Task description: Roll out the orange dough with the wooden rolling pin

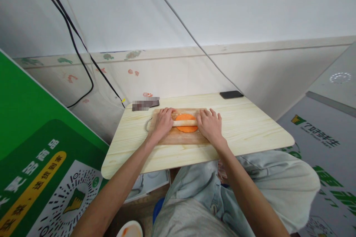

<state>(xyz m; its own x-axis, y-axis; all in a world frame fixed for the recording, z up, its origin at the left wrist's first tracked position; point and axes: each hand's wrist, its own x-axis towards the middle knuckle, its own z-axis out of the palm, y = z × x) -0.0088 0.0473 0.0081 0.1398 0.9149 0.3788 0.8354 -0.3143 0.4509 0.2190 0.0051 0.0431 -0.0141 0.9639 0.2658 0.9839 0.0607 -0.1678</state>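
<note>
A wooden rolling pin point(184, 123) lies across a flat, rounded sheet of orange dough point(187, 129). My left hand point(164, 122) is closed over the pin's left end, and my right hand point(208, 123) is closed over its right end. Both palms face down, so the pin's tips are hidden under them. Beneath the dough is a wooden cutting board point(178, 140) with a metal handle point(148, 124) at its left side. Pale smears, perhaps flour, show on the board behind the dough.
The board rests on a light wood-grain table point(250, 129) against the wall. A black phone point(231, 94) lies at the back right; a dark, partly blurred object point(146, 104) is at the back left. Cables hang along the wall. Below is a stained white bowl point(130, 229).
</note>
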